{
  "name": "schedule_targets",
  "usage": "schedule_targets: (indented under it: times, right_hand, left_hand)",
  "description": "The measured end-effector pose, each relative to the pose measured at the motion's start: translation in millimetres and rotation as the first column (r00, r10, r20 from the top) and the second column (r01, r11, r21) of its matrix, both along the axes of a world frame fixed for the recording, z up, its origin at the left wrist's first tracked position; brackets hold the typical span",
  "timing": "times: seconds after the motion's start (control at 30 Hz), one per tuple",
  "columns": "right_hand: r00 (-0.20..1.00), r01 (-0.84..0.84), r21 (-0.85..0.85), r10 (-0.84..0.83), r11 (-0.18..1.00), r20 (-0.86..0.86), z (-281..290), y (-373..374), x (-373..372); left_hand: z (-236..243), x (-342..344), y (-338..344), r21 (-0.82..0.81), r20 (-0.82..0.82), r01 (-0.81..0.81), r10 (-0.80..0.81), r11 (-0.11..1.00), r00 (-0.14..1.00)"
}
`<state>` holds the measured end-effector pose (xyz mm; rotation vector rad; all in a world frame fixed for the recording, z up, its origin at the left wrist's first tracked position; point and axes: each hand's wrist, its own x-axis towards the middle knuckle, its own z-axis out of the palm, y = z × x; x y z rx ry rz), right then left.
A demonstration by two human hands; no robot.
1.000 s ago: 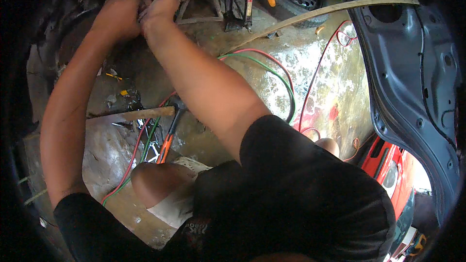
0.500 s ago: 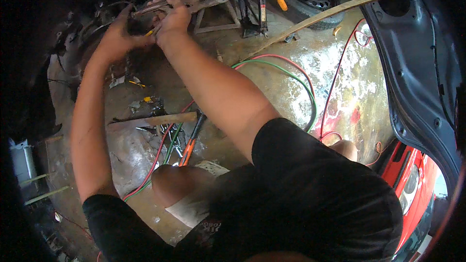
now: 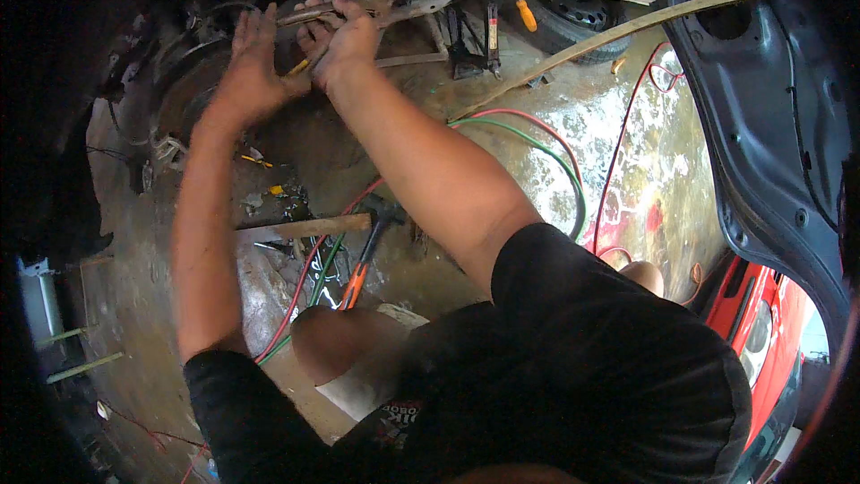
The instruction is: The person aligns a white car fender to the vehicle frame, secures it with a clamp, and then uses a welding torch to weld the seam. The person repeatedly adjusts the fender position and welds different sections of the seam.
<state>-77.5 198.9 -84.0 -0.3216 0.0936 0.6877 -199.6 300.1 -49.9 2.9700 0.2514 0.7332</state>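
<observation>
Rusty metal strip (image 3: pixel 303 15) at 11 o'clock, right hand (image 3: pixel 348 49) curled against it, can't tell how firmly; left hand (image 3: pixel 252 70) at its 7 o'clock, fingers spread, seemingly empty; yellow stick (image 3: pixel 299 66) between hands. Reads mid-job: nothing visibly finished, remainder unclear

The left hand (image 3: pixel 253 73) is left of the right hand (image 3: pixel 348 47) — on the floor (image 3: pixel 430 273), the hammer (image 3: pixel 368 253) lies right of the board (image 3: pixel 300 229), 2 hoses (image 3: pixel 308 269) left of its handle (image 3: pixel 356 286).
</observation>
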Motion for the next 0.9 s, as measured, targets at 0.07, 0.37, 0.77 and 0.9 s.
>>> schedule_targets:
  times: [0.07, 0.37, 0.77, 0.9]
  right_hand:
    - [1.000, -0.009, 0.015, 0.009, 1.000, 0.011, 3, 2, -2]
    - [0.999, 0.008, 0.110, -0.004, 0.994, -0.040, 1, 14, -3]
    - [0.987, 0.132, 0.011, -0.130, 0.991, -0.094, 11, 26, 1]
    - [0.969, 0.202, 0.023, -0.196, 0.979, -0.153, 12, 29, 3]
  left_hand:
    - [23, -4, -13, 0.178, -0.139, -0.028, 0.054, 0.984, 0.989]
    - [36, 17, -22, 0.150, -0.296, -0.157, 0.196, 0.976, 0.935]
    - [41, 20, -22, 0.189, -0.303, -0.150, 0.203, 0.971, 0.931]
    - [44, 21, -26, 0.183, -0.294, -0.143, 0.192, 0.973, 0.936]
